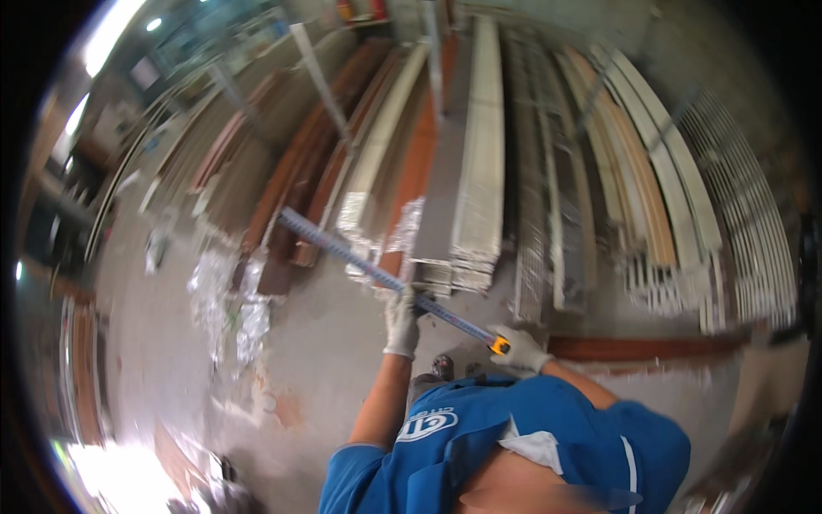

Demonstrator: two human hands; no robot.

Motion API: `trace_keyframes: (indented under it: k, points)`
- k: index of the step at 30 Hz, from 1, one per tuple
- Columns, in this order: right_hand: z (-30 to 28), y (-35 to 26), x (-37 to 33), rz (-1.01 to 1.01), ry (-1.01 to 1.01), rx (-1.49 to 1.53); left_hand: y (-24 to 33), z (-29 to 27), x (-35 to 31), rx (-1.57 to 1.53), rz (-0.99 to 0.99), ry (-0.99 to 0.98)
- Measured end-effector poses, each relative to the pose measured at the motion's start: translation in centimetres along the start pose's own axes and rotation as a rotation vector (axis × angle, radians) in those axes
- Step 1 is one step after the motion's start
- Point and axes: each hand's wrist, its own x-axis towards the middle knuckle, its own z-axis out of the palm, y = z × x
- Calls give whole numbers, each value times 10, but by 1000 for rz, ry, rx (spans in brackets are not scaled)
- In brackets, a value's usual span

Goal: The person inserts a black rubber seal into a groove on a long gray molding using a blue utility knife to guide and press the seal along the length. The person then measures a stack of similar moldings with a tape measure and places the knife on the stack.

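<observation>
A tape measure (499,344) with a yellow and black case sits at the fingers of my right hand (522,350), which wears a pale work glove and is closed on it. From the case its long pale blade (342,250) is drawn out and slants up to the left, above the floor. My left hand (401,324), also gloved, is wrapped round the blade partway along. Beyond the blade lie the near ends of long stacked profiles, among them a cream stack (479,188) and a reddish-brown one (413,184).
Rows of long profiles, some in plastic film, stretch away between upright metal posts (318,79). Crumpled clear film (224,300) lies on the floor at the left. Reddish-brown boards (642,349) lie crosswise on my right. A shoe (443,367) shows below my hands.
</observation>
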Motion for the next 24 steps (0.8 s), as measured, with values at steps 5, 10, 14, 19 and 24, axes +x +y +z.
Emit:
trace_keyframes:
  k: [5, 10, 14, 19, 24]
  points:
    - [-18, 0, -24, 75, 21, -27, -14, -1, -36, 130, -129, -34]
    - [-32, 9, -52, 216, 97, 150, -42, -5, -82, 106, -228, 79]
    - [-20, 27, -61, 200, 160, 83, -62, -7, -105, 89, -316, 77]
    - [-4, 45, -60, 307, 195, 691, -89, 21, -114, 311, -445, -83]
    - [-26, 66, -82, 395, 47, 1329, -130, 96, -107, 555, -788, -597]
